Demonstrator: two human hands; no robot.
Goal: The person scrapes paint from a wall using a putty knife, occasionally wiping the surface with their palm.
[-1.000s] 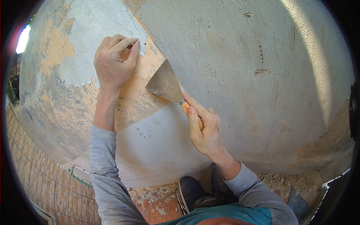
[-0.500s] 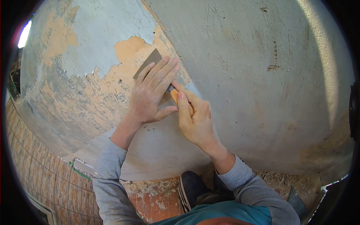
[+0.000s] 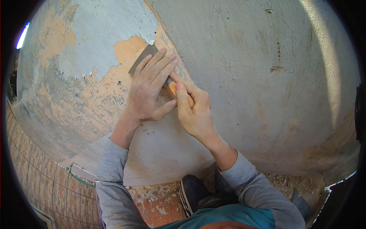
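My right hand is closed around the wooden handle of a scraper, thumb on top. The scraper's flat metal blade lies against the wall, its far corner at the torn edge of the pale blue-grey paint. My left hand lies flat over the blade, fingers stretched out, its palm hiding part of the tool. Around the blade is a bare orange-tan patch. A small lifted paint flake shows at the blade's upper corner.
Right of a vertical edge, the grey wall continues, scratched and pitted. Paint chips litter the reddish floor near my dark striped shoe. A green hose runs low at left by brick-patterned tiles.
Both hands and the scraper have shifted slightly up and left along the wall. The blade now meets the paint's torn edge, where a flake has lifted.
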